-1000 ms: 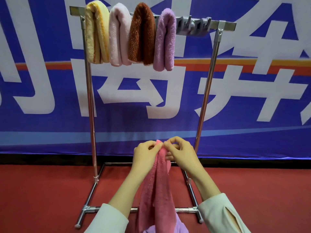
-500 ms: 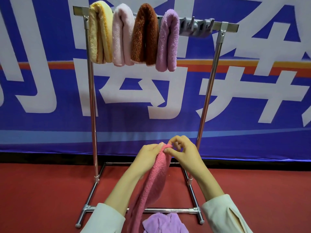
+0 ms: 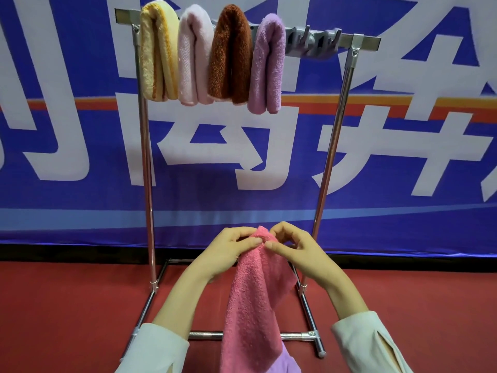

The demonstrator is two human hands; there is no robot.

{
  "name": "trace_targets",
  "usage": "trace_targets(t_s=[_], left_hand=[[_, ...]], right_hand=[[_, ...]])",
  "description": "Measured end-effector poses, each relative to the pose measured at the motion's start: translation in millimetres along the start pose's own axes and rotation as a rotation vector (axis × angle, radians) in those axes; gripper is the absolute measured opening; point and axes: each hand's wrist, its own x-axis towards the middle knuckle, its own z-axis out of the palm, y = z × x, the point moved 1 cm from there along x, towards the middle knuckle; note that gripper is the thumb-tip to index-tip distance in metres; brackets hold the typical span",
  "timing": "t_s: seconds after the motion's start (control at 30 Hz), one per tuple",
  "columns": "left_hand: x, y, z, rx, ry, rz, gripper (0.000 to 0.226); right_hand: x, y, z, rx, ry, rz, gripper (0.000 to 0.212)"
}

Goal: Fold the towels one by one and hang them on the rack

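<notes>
A pink towel [image 3: 252,305] hangs down in front of me, pinched at its top edge by both hands. My left hand [image 3: 228,251] pinches the top from the left, my right hand [image 3: 293,249] from the right, fingertips almost meeting. Behind stands a metal rack [image 3: 146,184]. Over its top bar hang several folded towels: yellow [image 3: 157,52], pale pink [image 3: 192,57], brown [image 3: 231,55] and lilac [image 3: 267,65]. A lilac towel [image 3: 283,364] lies low under the pink one, mostly hidden.
Grey hooks [image 3: 313,43] occupy the right stretch of the top bar, next to the lilac towel. The rack's base frame [image 3: 309,336] rests on a red floor [image 3: 67,319]. A blue banner [image 3: 403,157] with white characters covers the wall behind.
The pink towel has been spread a little wider below my hands and now covers most of the lilac towel beneath. Both hands stay together at its top edge.
</notes>
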Motion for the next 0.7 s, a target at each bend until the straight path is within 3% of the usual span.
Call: trace_targets(t_s=[0.17,0.37,0.43,0.53,0.7], left_hand=[[5,-3,2,0.186,0.152,0.077,0.021],[5,4,-3,0.214,0.239,0.136,0.023],[4,5,-12,0.197,0.310,0.136,0.018],[3,0,-22,0.245,0.326,0.113,0.016],[2,-12,-32,0.339,0.355,0.060,0.020]], right_hand=[[-2,10,11,0.029,0.025,0.033,0.015],[-1,20,24,0.088,-0.066,0.114,0.026],[-3,27,23,-0.035,-0.144,0.157,0.021],[-4,33,16,-0.317,-0.171,0.226,0.037],[-5,19,2,-0.697,-0.221,0.175,0.021]])
